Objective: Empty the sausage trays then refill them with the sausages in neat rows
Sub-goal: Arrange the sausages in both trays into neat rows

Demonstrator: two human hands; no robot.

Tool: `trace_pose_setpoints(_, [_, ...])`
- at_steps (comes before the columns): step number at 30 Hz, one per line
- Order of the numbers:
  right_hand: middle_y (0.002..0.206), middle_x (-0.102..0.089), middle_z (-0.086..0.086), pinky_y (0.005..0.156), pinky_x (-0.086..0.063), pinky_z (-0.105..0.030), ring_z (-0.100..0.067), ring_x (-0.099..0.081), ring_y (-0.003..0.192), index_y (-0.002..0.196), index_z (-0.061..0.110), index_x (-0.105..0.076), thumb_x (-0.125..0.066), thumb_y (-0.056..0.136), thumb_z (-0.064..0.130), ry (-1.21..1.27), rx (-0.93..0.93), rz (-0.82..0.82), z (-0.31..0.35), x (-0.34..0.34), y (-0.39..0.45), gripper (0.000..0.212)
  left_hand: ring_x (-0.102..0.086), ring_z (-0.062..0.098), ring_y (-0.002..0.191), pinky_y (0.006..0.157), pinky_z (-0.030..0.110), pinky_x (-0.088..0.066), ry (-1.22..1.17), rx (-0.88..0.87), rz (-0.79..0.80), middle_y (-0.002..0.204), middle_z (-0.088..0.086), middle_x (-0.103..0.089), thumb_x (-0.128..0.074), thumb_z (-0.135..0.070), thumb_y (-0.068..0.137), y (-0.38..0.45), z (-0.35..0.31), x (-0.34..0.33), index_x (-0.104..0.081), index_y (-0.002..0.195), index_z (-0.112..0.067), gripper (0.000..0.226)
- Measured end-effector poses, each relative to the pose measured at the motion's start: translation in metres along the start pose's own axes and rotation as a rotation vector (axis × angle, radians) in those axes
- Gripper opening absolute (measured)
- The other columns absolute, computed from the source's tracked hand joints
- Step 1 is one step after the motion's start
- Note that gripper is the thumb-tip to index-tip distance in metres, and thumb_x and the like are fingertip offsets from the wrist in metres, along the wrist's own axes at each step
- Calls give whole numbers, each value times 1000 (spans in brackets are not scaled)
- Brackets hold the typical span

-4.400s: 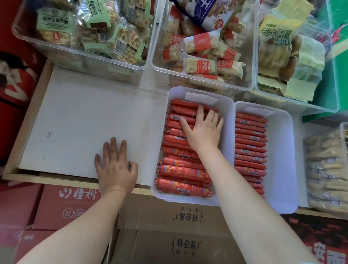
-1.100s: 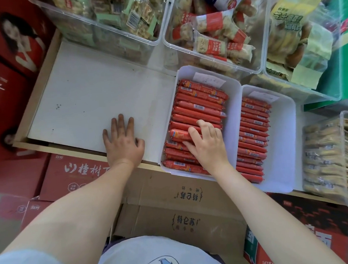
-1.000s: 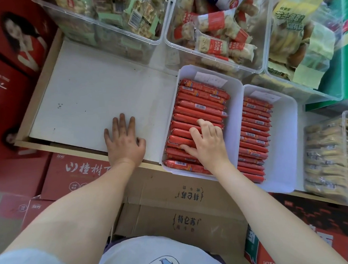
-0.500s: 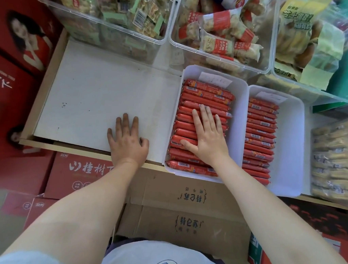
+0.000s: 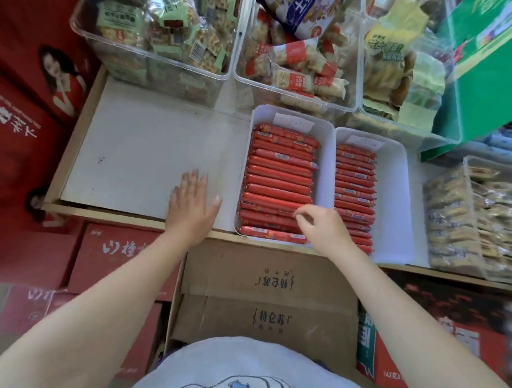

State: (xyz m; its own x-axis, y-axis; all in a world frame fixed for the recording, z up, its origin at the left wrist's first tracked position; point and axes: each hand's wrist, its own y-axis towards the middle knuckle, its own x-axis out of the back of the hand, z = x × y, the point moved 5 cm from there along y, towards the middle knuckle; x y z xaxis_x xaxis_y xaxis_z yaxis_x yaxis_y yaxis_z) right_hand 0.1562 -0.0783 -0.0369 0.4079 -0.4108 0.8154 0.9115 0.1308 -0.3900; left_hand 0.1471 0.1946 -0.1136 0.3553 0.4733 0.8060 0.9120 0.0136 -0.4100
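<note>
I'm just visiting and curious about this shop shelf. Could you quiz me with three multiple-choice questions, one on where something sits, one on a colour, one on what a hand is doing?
1. Where is the left hand?
A. in a tray
B. over the bare white shelf, left of the trays
C. on a cardboard box

2. What colour are the sausages?
A. green
B. red-orange
C. blue

3. How do the sausages lie in the left tray?
A. in a neat row, side by side
B. in a loose heap
C. the tray is empty

Answers:
1 B, its fingers are spread above the shelf board.
2 B, every wrapper is red-orange.
3 A, they lie parallel from front to back, the right hand at the front ones.
</note>
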Motion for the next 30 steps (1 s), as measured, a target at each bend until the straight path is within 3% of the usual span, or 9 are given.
trace_pose_setpoints(2, [104,-71,2,83,-50,-31,-18,-63,96,102,17,-72,-49,99,25,11,-96,167,-4,-9,-10,24,19,13,151,122,36,8,-41,-182,-27,163,-5,19,-20,-51,104,-33,-35,5,7,159,-24,66])
trace_pose_setpoints(5, [93,-68,-6,77,-49,-35,-26,-62,89,91,8,-68,-40,102,41,-133,-101,254,-2,-18,-20,45,23,12,150,121,35,13,97,-380,-10,164,-5,18,-8,-59,101,-76,-74,-15,3,159,-27,67])
trace_pose_setpoints(8, [115,-67,-3,76,-47,-35,-28,-61,106,116,19,-70,-28,101,59,-227,-89,292,4,-28,-27,59,27,16,148,122,40,15,301,-374,60,166,-1,12,6,-59,93,-91,-73,-39,3,159,-24,75])
trace_pose_setpoints(11, [138,-57,0,94,-48,-41,-24,-53,125,137,36,-56,-20,97,68,-219,-89,294,5,-33,-28,63,22,17,150,123,43,12,368,-366,65,167,0,5,7,-57,91,-94,-72,-41,3,159,-22,77])
trace_pose_setpoints(16, [145,-52,7,108,-38,-43,-19,-46,134,142,33,-50,-24,100,60,-146,-19,225,0,-42,-37,56,10,14,153,123,52,6,421,-377,92,167,-3,-7,-9,-55,100,-91,-72,-33,-6,160,-24,67])
trace_pose_setpoints(19, [138,-57,5,107,-37,-41,-20,-46,131,135,25,-58,-28,102,53,-117,16,141,2,-39,-39,53,1,15,154,122,54,6,437,-377,65,167,-2,-15,5,-59,90,-88,-79,-28,-17,158,-24,80])
trace_pose_setpoints(22, [139,-56,0,110,-34,-42,-21,-45,133,137,19,-56,-28,103,51,-149,50,188,4,-39,-38,54,13,17,153,123,49,10,400,-357,39,168,1,2,7,-65,88,-78,-84,-27,-12,159,-24,85])
trace_pose_setpoints(26, [161,-26,-3,121,-21,-38,-18,-19,149,155,15,-25,-35,103,48,73,-8,24,0,-26,-22,63,25,21,150,120,39,12,244,-258,-73,163,6,25,-17,-72,95,-53,-90,-15,10,158,-20,86])
trace_pose_setpoints(30, [166,1,-6,121,-6,-33,-19,2,152,158,12,0,-44,101,40,130,-94,-133,-3,-13,5,77,17,24,152,124,41,1,97,-173,-86,164,10,22,-37,-63,97,-19,-97,-9,12,158,-16,92])
